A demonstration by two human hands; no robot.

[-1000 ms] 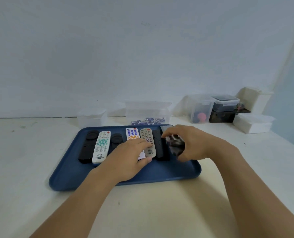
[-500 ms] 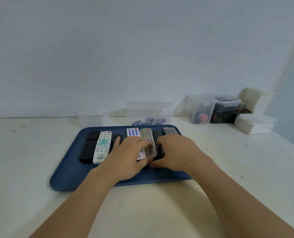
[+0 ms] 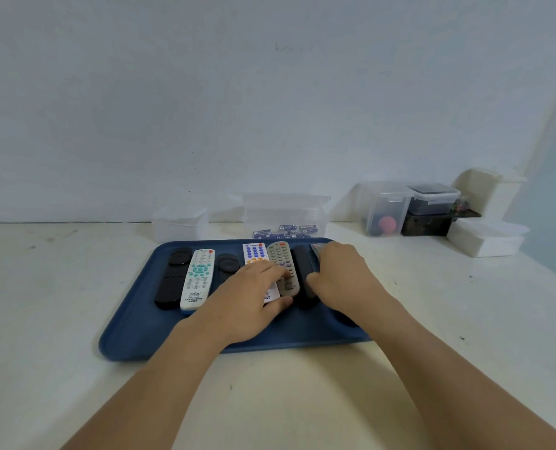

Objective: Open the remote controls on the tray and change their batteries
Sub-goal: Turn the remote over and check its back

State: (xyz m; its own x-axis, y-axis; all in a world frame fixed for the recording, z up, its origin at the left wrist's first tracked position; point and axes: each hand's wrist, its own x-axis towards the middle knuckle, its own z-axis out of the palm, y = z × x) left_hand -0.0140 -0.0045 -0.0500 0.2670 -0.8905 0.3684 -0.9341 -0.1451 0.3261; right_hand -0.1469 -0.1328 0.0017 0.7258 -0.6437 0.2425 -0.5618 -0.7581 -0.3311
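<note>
Seven remotes lie packed side by side on the blue tray (image 3: pixel 134 336) at the frame's centre, so lifting one could drag a neighbour askew. The left hand (image 3: pixel 247 300) rests flat, fingers spread, on the white remote (image 3: pixel 254 254) and grey remote (image 3: pixel 281 259); the right hand (image 3: pixel 345 277) curls over the black remote (image 3: pixel 302 264), grip hidden. All are smooth, slim plastic bars. Batteries (image 3: pixel 283 231) sit just above the tray.

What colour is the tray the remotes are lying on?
Dark blue. The tray shows plainly in the head view, the only one here.
</note>
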